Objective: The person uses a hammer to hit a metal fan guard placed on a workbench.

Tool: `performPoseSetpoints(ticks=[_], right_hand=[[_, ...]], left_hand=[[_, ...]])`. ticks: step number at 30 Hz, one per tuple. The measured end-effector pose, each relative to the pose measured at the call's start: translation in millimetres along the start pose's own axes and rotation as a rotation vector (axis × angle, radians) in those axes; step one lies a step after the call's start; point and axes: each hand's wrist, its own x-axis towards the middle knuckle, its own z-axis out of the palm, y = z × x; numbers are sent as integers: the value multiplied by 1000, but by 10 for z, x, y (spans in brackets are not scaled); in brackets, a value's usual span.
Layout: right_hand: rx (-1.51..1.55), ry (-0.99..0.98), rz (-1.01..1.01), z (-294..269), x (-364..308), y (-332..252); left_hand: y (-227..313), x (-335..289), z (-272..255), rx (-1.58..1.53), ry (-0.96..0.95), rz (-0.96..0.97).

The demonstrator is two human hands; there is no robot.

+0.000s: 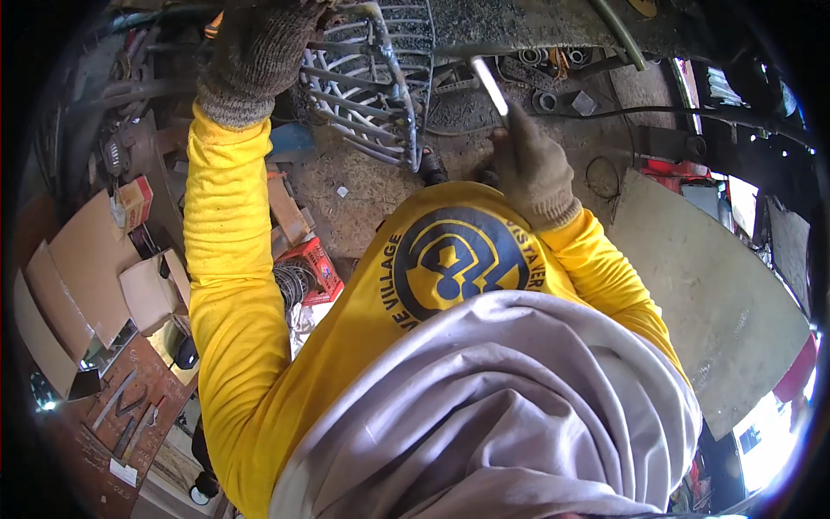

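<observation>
A curved cage of welded metal bars (389,86) stands at the top middle, its ribs bent and its rim rough. My left hand (259,60), in a dark knitted glove, is up against the cage's left upper end. Its fingers run into the top edge of the view, so their grip on the bars is hidden. To the right of the cage, my right hand (532,164) wears a brown glove and is closed around a slim, bright metal rod (489,85). The rod points up and left, apart from the cage.
A dark worktop (519,30) spans the top, with metal rings (545,101) beneath it. Cardboard boxes (82,268) and a brown board with hand tools (130,415) lie left. A red box (320,268) holds coiled wire. A large grey sheet (692,294) stands right.
</observation>
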Motion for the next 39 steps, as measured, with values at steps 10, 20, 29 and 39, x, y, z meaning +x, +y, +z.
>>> performPoseSetpoints(ticks=[10,20,29,39], right_hand=[[25,-54,26,127,-94,91],[340,117,238,-107,-41,337],[164,147,-12,-102,-30,146],[-54,-3,9,67,132,168]], left_hand=[[378,-628,-227,857,188,-152],[561,363,520,1073,-99,-276],[532,317,599,1407,-344,-228],[540,330,717,1532,-434,-61]])
